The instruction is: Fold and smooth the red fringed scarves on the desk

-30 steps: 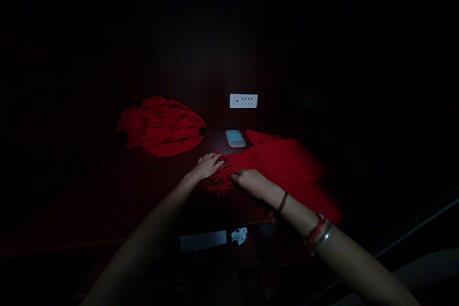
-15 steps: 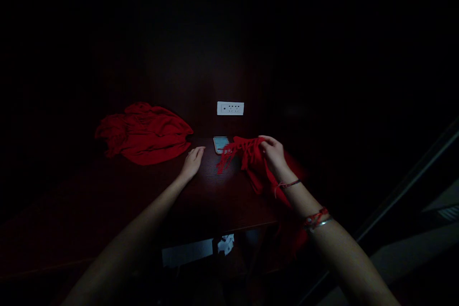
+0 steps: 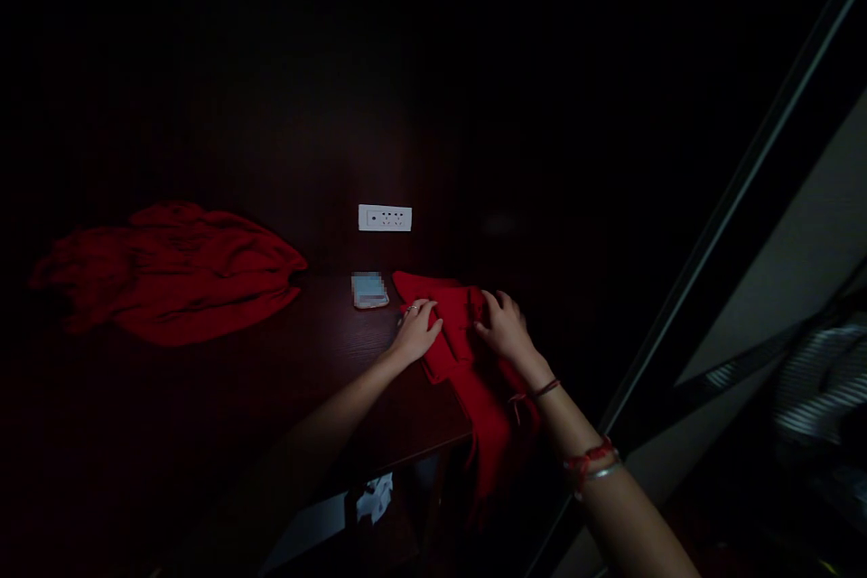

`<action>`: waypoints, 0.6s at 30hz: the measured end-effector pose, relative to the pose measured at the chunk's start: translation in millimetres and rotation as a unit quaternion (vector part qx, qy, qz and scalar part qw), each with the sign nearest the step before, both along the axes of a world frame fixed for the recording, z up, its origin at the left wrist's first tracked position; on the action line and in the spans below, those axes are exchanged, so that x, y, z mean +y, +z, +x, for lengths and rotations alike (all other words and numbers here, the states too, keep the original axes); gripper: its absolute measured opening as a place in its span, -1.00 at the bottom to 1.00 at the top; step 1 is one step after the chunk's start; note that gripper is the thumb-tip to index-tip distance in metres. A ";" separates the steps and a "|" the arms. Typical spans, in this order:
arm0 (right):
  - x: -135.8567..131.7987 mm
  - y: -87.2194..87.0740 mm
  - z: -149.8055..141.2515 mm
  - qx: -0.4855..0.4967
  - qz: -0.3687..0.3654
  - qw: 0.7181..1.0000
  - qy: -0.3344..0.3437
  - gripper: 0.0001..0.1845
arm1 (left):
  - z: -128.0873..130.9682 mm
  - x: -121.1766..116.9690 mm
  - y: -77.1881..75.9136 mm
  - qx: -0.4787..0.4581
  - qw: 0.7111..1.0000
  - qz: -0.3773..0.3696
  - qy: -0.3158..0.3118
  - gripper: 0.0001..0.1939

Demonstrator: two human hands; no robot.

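A red scarf (image 3: 455,314) lies folded on the right end of the dark table, and its lower part hangs over the front edge. My left hand (image 3: 418,331), wearing a ring, rests on the scarf's left side with thumb and fingers apart. On its right side, my right hand (image 3: 509,330) touches the cloth with bent, separated fingers. Cords and a metal bangle circle the right wrist and forearm. Left of the scarf is a phone (image 3: 369,291) with a blurred-out screen. Farther left lies a second, bunched red cloth (image 3: 196,275).
A white socket panel (image 3: 385,218) is fixed to the dark wall behind the table (image 3: 339,361). Beneath the table show pale items, one a crumpled white thing (image 3: 375,498). A slanting frame edge (image 3: 728,190) runs along the right. Much of the scene is very dark.
The view has turned right. My right hand has let go of the scarf's fringed end, which is laid down. My left hand has moved from the bare tabletop onto the scarf.
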State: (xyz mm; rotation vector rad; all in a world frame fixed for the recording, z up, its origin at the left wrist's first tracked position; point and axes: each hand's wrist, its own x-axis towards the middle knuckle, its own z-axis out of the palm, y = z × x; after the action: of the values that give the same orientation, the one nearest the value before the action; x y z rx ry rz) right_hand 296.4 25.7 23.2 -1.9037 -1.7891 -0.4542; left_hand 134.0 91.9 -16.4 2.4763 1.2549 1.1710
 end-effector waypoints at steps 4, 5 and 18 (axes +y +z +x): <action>20.4 14.2 -9.9 -0.035 -0.096 0.995 -0.023 -0.44 | 4.9 1.6 9.4 0.039 0.999 0.034 0.008 -0.59; 26.1 15.7 -9.3 -0.020 -0.116 0.993 -0.024 -0.54 | 5.4 4.1 13.0 0.057 0.998 0.029 0.009 -0.59; 63.0 80.3 8.7 0.437 -0.083 0.890 0.101 -0.71 | 19.7 61.8 50.4 -0.135 0.971 -0.163 -0.108 -0.53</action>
State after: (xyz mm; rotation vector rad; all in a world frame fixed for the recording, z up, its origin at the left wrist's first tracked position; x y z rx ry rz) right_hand 305.1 88.7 103.5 -1.5910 -1.3785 0.5800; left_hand 153.6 153.7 34.0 2.0745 0.9844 1.0986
